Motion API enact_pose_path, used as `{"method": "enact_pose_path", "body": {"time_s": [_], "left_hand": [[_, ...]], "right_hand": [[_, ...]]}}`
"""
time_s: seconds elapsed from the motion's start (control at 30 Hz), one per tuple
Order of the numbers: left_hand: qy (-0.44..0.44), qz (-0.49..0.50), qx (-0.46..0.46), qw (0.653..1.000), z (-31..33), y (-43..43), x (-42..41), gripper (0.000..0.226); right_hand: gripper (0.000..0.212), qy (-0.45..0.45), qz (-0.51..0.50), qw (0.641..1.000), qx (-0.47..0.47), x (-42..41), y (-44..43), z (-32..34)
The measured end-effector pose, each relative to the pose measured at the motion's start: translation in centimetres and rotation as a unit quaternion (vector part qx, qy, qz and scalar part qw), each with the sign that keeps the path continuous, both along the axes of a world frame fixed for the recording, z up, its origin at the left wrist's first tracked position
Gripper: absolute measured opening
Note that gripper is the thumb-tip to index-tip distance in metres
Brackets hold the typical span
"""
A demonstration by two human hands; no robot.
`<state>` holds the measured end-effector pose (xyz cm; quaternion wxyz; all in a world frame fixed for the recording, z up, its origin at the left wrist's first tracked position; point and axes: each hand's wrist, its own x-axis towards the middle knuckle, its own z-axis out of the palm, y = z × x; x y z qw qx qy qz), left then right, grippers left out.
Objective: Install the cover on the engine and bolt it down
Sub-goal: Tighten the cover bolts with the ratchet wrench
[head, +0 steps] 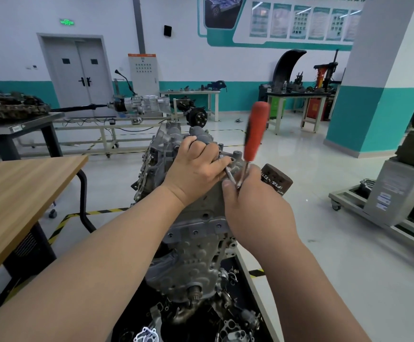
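Workshop benches and pale floor lie behind the engine (154,154) at frame centre, where the cover (196,243) already sits, left hand (196,169) curled over its top and right hand (257,208) gripping a red-handled tool (255,132), so bolting seems underway, unfinished.

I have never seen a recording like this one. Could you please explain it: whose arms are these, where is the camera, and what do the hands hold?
This single picture comes from a camera worn on a person's head, looking forward and down, so the bare arms are that person's own. They work on a grey metal engine. The left hand curls over the top of its cover, thumb beside a thin metal rod. The right hand holds a red-handled tool by its metal shaft; the handle looks blurred. A wooden table stands at the left.
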<state>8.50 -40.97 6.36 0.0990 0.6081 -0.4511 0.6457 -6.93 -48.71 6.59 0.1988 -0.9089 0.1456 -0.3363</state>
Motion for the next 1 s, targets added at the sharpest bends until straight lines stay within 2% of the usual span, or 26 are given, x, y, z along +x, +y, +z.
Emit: {"method": "enact_pose_path", "body": {"time_s": [0.03, 0.07, 0.1, 0.17, 0.2, 0.23, 0.3, 0.37, 0.4, 0.43, 0.47, 0.5, 0.53, 0.63, 0.77, 0.9, 1.0], "left_hand": [[0.0, -0.003, -0.004, 1.0, 0.0, -0.1, 0.1, 0.039], [0.0, -0.003, -0.007, 1.0, -0.1, -0.1, 0.1, 0.038], [-0.001, 0.002, -0.008, 1.0, -0.1, -0.1, 0.2, 0.035], [-0.001, 0.013, -0.008, 1.0, -0.3, -0.1, 0.3, 0.026], [0.001, 0.014, -0.009, 1.0, -0.3, -0.1, 0.3, 0.023], [0.004, 0.012, -0.01, 1.0, -0.3, -0.1, 0.4, 0.022], [0.009, 0.007, -0.012, 1.0, -0.2, -0.1, 0.3, 0.021], [0.012, 0.009, -0.009, 1.0, -0.2, 0.0, 0.2, 0.019], [0.012, 0.012, -0.005, 1.0, -0.2, 0.0, 0.1, 0.018], [0.011, 0.015, 0.001, 1.0, -0.2, 0.0, 0.1, 0.016], [0.01, 0.02, 0.007, 1.0, -0.2, 0.1, 0.1, 0.015], [0.009, 0.024, 0.01, 1.0, -0.2, 0.1, 0.0, 0.013], [0.009, 0.026, 0.012, 1.0, -0.2, 0.1, 0.0, 0.01], [0.009, 0.027, 0.014, 0.999, -0.1, 0.2, -0.1, 0.008], [0.008, 0.03, 0.009, 0.999, -0.1, 0.1, -0.1, 0.016], [0.008, 0.026, 0.01, 1.0, -0.1, 0.0, 0.0, 0.017], [0.009, 0.025, 0.004, 1.0, -0.1, -0.1, 0.1, 0.019]], "right_hand": [[0.022, -0.002, 0.0, 0.999, -0.037, 0.0, 0.1, -0.1], [0.021, -0.005, 0.008, 1.0, -0.03, 0.1, 0.1, -0.2], [0.02, -0.017, 0.025, 0.999, 0.024, 0.3, 0.0, -0.4], [0.018, -0.052, 0.069, 0.972, 0.22, 0.7, 0.0, -0.8], [0.019, -0.072, 0.094, 0.933, 0.34, 0.8, 0.1, -0.9], [0.022, -0.088, 0.119, 0.876, 0.459, 0.9, 0.4, -1.0], [0.024, -0.098, 0.167, 0.734, 0.651, 0.7, 1.1, -1.2], [0.024, -0.107, 0.207, 0.592, 0.771, 0.6, 1.6, -1.3], [0.024, -0.107, 0.222, 0.532, 0.81, 0.5, 1.8, -1.2], [0.026, -0.105, 0.229, 0.487, 0.836, 0.5, 1.9, -1.1], [0.028, -0.103, 0.23, 0.46, 0.851, 0.5, 2.0, -1.0], [0.03, -0.102, 0.226, 0.452, 0.857, 0.5, 2.1, -0.9], [0.031, -0.104, 0.222, 0.461, 0.853, 0.5, 2.2, -0.9], [0.031, -0.122, 0.207, 0.528, 0.814, 0.7, 2.5, -0.9], [0.029, -0.122, 0.198, 0.6, 0.766, 0.6, 2.4, -1.0], [0.032, -0.09, 0.171, 0.748, 0.635, 0.4, 1.7, -1.1], [0.036, -0.061, 0.157, 0.816, 0.553, 0.1, 1.0, -0.6]]}}
